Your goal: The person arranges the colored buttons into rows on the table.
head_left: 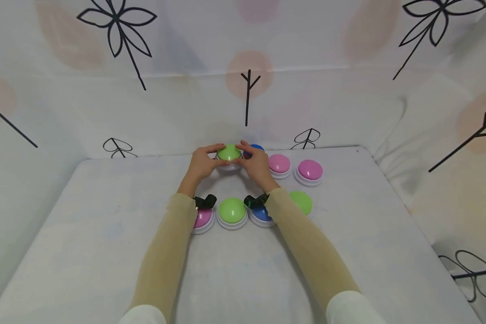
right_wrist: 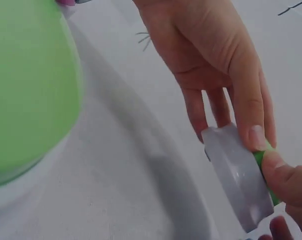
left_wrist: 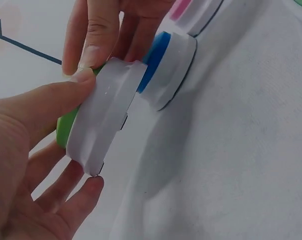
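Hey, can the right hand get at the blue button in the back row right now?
Probably, though not freely: the blue button sits close by the right hand, but that hand and the left hand are gripping a green button, so it would likely have to let go first.

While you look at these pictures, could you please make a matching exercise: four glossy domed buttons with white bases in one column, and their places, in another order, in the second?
1. Farthest green domed button
2. Light pink domed button
3. Nearest blue domed button
4. Nearest magenta domed button

A. Partly hidden, in the head view, by the beige fabric left sleeve
B. Between two other green buttons
C. Held by the left hand and right hand
D. Between the far blue button and the far magenta button

Pairs: 1-C; 2-D; 3-B; 4-A.
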Motion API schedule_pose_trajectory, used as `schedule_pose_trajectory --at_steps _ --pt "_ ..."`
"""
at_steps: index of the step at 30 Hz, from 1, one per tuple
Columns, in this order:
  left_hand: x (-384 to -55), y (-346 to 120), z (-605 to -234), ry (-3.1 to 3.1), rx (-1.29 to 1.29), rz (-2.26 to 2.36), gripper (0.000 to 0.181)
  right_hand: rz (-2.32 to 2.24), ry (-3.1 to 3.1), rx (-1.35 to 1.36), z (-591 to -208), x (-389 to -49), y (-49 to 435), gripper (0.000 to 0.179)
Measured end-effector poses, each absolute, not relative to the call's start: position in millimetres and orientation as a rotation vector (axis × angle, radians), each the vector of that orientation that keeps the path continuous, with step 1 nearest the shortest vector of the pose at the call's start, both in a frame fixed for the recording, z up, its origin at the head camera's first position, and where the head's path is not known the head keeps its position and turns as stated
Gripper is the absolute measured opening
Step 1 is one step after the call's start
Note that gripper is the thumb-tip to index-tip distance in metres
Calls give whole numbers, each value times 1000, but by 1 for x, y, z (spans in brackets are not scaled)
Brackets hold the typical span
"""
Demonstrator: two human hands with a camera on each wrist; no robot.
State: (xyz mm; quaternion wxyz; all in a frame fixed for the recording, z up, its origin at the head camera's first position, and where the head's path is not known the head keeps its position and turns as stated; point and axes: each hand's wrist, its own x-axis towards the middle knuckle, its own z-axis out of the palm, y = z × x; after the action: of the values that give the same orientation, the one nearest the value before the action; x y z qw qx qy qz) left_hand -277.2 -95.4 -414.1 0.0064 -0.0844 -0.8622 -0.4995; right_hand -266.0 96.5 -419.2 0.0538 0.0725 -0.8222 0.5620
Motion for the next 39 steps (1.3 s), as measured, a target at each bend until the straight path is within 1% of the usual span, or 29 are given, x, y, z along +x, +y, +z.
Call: schedule_pose_trajectory --at_steps 9,15,21,29,39 --pt "-270 -100 -402 -2646 -247 -1698 56 2018 -2448 254 -409 -266 97 47" --pt "-264 -101 -392 -2591 -271 -1743 56 2089 -2431 293 -398 -260 101 47" --pt "-255 -103 -380 -2597 -281 -1760 56 2105 -2453 310 -388 -253 103 44" --pt "-242 -106 -374 -2593 -363 -1733 55 2105 -2472 281 -383 -243 103 42" --pt "-218 -115 -367 -2628 -436 -1682 55 2095 -2489 361 -378 -222 101 42"
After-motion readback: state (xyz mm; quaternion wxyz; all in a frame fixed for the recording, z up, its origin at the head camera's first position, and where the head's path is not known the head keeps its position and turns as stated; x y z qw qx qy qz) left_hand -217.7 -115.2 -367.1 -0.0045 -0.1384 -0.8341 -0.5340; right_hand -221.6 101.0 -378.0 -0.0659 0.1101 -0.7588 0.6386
